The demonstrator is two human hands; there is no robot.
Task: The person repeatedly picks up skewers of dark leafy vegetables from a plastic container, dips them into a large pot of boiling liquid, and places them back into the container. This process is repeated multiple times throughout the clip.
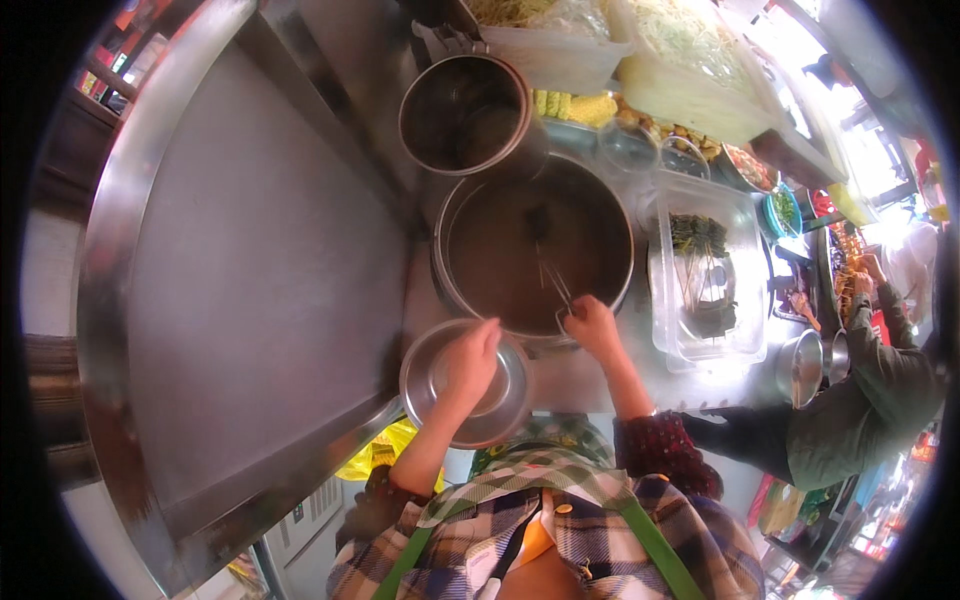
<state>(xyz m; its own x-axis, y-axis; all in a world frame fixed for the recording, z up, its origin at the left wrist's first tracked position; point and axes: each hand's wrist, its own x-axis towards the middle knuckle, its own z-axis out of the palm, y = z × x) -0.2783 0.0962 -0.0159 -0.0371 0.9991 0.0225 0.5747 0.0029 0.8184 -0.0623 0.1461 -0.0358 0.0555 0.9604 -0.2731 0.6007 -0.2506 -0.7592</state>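
My right hand [590,324] is closed on the handle of thin metal tongs [555,279], which reach into a large steel pot [628,247] of brownish liquid. A dark skewered piece [537,223] lies at the far end of the tongs; whether they pinch it is unclear. My left hand [474,360] is over a steel bowl [416,390], in front of the pot, with its fingers close together; nothing shows in it. To the pot's right, a clear plastic bin [752,300] holds skewers [699,234] of dark, folded pieces.
A tall steel pot [517,142] stands at the large pot's far rim. Plastic tubs [555,64] of shredded food are beyond. A wide metal surface [262,285] lies at left. At right, another person [862,420] handles skewered food near steel bowls [799,367].
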